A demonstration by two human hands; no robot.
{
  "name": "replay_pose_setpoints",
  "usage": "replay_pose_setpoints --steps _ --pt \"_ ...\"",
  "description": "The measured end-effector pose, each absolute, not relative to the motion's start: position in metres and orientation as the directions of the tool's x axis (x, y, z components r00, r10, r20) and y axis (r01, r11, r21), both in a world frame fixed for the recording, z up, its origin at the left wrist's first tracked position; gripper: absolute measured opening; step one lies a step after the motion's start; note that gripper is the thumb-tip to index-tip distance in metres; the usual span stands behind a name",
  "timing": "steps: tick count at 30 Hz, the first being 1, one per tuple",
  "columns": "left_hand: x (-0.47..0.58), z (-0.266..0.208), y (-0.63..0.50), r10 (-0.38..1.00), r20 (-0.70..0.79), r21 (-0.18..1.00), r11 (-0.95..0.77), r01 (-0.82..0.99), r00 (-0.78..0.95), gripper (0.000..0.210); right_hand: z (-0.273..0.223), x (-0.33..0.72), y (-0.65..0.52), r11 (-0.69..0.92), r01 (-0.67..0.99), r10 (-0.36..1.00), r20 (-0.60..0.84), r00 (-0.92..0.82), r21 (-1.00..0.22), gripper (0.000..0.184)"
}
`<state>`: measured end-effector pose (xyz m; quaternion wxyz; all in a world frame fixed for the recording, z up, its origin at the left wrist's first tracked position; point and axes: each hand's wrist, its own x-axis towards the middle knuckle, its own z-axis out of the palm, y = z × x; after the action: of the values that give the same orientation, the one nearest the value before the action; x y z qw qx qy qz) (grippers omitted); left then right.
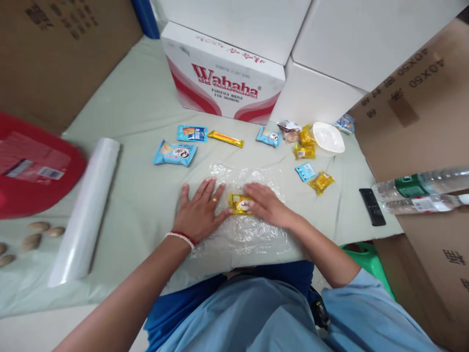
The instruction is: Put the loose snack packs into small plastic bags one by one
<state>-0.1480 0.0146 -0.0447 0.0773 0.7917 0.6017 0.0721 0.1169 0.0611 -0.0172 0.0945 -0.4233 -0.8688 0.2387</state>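
Left fingers: spread flat on the clear film, clasping nothing; this likely keeps the sheet from sliding, the thumb by the packet's edge.
Right fingers: over the packet's right end; whether they pinch it cannot be told.
Gold packet: at the clock's centre, apparently upon the film, perhaps to be within both hands' reach.
Left hand: palm down at nine o'clock, its forearm running out toward eight.
Right hand: low at three o'clock, forearm slanting in from four, elbow bent.
Film roll: farther out at nine o'clock, probably parked clear of the hands.
White bowl: two o'clock, beside other gold packets.
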Motion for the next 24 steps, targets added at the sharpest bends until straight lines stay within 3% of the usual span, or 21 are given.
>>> replay_pose_setpoints --steps 3,8,11,15,18,21,24 --pt "-0.148 -0.046 0.015 0.96 0.029 0.2 -0.279 0.939 0.279 0.071 -0.013 0.129 0.138 0.304 0.752 0.939 0.049 -0.341 -0.584 0.048" --pt "-0.148 -0.045 0.016 0.96 0.029 0.208 -0.277 0.938 0.277 0.065 -0.006 0.136 0.256 0.088 0.9 0.99 0.137 -0.031 -0.428 0.057" --pt "-0.148 -0.044 0.016 0.962 0.046 0.205 -0.273 0.94 0.269 0.064 0.002 0.148 0.264 -0.065 0.926 0.98 0.151 0.129 -0.373 0.048" --pt "-0.148 -0.045 0.016 0.958 0.062 0.216 -0.288 0.933 0.282 0.064 0.003 0.184 0.208 -0.142 0.974 0.976 0.138 0.167 -0.176 0.04" --pt "-0.147 -0.045 0.016 0.959 0.064 0.225 -0.285 0.932 0.278 0.065 -0.011 0.21 0.157 -0.227 0.974 0.974 0.006 0.227 0.024 0.062" --pt "-0.146 -0.043 0.016 0.965 0.05 0.223 -0.262 0.939 0.258 0.065 -0.028 0.221 0.124 -0.121 0.984 0.993 -0.001 0.122 0.13 0.06" --pt "-0.144 -0.042 0.015 0.968 0.027 0.225 -0.251 0.942 0.251 0.063 -0.029 0.225 0.112 -0.002 0.987 0.999 -0.033 0.008 0.159 0.052"
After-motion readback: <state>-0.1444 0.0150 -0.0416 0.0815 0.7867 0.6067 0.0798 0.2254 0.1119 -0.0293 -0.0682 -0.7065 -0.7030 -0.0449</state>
